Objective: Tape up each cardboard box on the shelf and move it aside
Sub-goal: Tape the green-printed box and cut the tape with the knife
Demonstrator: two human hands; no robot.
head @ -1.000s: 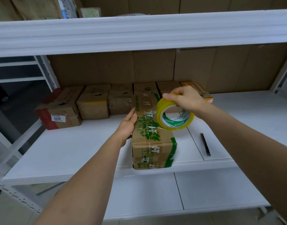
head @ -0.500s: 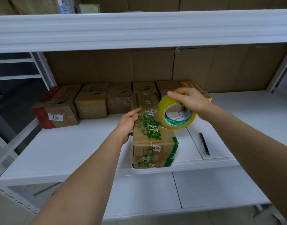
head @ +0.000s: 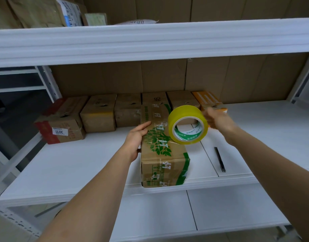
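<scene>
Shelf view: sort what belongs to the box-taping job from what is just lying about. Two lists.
Belongs to the job:
- green-printed box, left hand resting on it
- yellow tape roll at the right hand
- row of cardboard boxes at the back

Just lying about:
- black pen on the shelf
- parcels on the upper shelf

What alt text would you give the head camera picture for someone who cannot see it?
A person's left hand rests on a green-printed cardboard box at the front of a white shelf, while the right hand holds a yellow tape roll over it. More boxes line the back, and a black pen lies to the right.
</scene>
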